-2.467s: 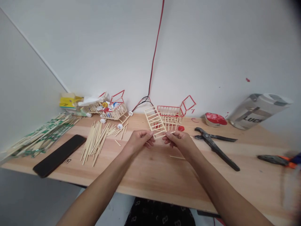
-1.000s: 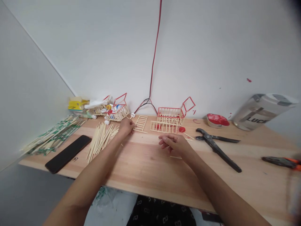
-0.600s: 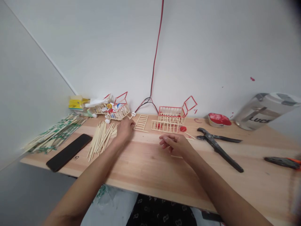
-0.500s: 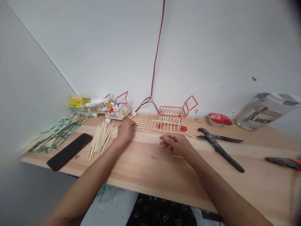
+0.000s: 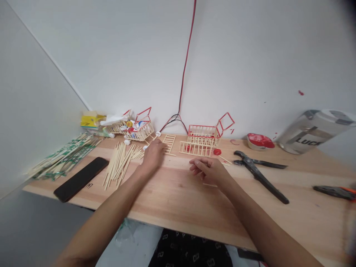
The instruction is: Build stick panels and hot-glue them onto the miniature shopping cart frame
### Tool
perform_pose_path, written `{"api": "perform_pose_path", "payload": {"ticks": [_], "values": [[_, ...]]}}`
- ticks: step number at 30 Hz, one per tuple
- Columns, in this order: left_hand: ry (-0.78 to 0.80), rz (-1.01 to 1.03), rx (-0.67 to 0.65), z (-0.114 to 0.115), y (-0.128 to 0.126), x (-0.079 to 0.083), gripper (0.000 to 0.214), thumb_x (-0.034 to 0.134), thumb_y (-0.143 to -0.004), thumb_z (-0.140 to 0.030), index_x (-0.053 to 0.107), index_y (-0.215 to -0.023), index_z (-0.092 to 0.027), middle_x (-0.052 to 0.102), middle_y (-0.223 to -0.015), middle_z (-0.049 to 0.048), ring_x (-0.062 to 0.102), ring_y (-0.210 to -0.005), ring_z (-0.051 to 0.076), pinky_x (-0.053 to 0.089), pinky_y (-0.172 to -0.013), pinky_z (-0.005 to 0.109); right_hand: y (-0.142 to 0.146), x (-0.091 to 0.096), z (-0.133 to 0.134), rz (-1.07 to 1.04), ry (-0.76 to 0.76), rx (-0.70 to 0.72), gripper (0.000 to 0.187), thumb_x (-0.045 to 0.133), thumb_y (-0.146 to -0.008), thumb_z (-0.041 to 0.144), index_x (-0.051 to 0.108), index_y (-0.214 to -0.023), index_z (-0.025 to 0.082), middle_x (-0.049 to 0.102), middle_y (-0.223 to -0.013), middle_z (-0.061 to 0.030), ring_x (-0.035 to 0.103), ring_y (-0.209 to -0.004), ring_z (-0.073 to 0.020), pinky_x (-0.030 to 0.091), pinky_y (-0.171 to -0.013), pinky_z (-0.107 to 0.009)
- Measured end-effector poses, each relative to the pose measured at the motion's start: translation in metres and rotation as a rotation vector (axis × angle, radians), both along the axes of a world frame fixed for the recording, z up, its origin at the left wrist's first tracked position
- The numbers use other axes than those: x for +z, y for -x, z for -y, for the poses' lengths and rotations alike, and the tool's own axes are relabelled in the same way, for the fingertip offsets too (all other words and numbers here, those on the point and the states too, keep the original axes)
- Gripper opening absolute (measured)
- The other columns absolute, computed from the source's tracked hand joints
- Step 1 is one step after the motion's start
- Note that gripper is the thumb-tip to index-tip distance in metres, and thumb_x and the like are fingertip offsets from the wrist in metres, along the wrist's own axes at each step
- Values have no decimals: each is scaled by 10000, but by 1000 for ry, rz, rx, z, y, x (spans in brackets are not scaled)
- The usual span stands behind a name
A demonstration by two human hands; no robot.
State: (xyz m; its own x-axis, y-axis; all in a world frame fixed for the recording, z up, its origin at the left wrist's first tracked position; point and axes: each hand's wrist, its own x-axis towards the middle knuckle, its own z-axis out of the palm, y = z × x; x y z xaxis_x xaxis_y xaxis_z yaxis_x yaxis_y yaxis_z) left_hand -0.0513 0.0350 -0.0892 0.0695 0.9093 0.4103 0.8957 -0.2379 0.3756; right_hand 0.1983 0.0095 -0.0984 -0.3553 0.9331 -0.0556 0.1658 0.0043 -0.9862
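Observation:
My left hand [image 5: 154, 152] reaches over the left side of a small ladder-shaped frame of wooden sticks [image 5: 170, 141]. Its fingers stretch to the right and cover part of the frame; the fingertips are partly hidden. My right hand [image 5: 207, 170] hovers above the table with loosely bent fingers apart and nothing visible in them. A thin stick [image 5: 210, 184] lies below it. Behind the right hand stand a stick-built cart with a red rim [image 5: 202, 128] and, in front of that cart, another ladder-shaped panel [image 5: 196, 149].
Loose sticks [image 5: 119, 165] and a black phone [image 5: 80, 179] lie left, near wrapped chopsticks [image 5: 66, 155]. Filled small carts [image 5: 141, 131] stand behind. At right are pliers [image 5: 260, 176], a red-stained tub [image 5: 260, 141], a clear container [image 5: 311, 131] and orange-handled pliers [image 5: 335, 192].
My left hand has shifted right, from beside the ladder-shaped frame to over its left side. A white wheel now shows to its left. My right hand has stayed almost still.

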Motion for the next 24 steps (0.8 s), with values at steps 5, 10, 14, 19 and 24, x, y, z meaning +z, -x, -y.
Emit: {"api": "perform_pose_path", "payload": {"ticks": [5,10,14,19,24], "values": [[5,217,-33,-17,-15,9,256,629,-784,-153,696,-1031,-142,702,-963,87,619,-815,184,471,-793,309,-5,7,0,-26,-30,-66,356,600,-791,459,678,-919,135,709,-828,-95,665,-650,-138,442,-447,-187],[193,568,-68,-34,-36,9,338,686,-705,-115,677,-1043,-120,695,-1014,102,622,-740,142,490,-665,249,-19,13,-8,-95,-116,-220,404,616,-772,487,678,-934,122,707,-814,-94,648,-617,-131,417,-441,-189],[322,847,-95,-41,-48,5,351,734,-640,-108,664,-984,-114,678,-910,67,569,-580,87,440,-506,195,-33,18,-14,-130,-209,-410,393,605,-790,497,682,-892,125,709,-791,-93,632,-584,-119,384,-437,-185],[380,924,-144,-42,-55,6,141,713,-689,-167,651,-799,-104,577,-598,-25,473,-445,47,390,-448,166,-43,24,-16,-259,-251,-563,440,580,-800,561,667,-818,130,696,-716,-86,622,-552,-121,362,-428,-188],[412,963,-199,-37,-53,11,148,710,-707,-212,600,-686,-116,525,-497,-46,446,-418,46,365,-439,161,-47,31,-15,-323,-259,-666,470,582,-790,588,662,-757,126,657,-632,-67,606,-537,-112,351,-422,-177]]}}
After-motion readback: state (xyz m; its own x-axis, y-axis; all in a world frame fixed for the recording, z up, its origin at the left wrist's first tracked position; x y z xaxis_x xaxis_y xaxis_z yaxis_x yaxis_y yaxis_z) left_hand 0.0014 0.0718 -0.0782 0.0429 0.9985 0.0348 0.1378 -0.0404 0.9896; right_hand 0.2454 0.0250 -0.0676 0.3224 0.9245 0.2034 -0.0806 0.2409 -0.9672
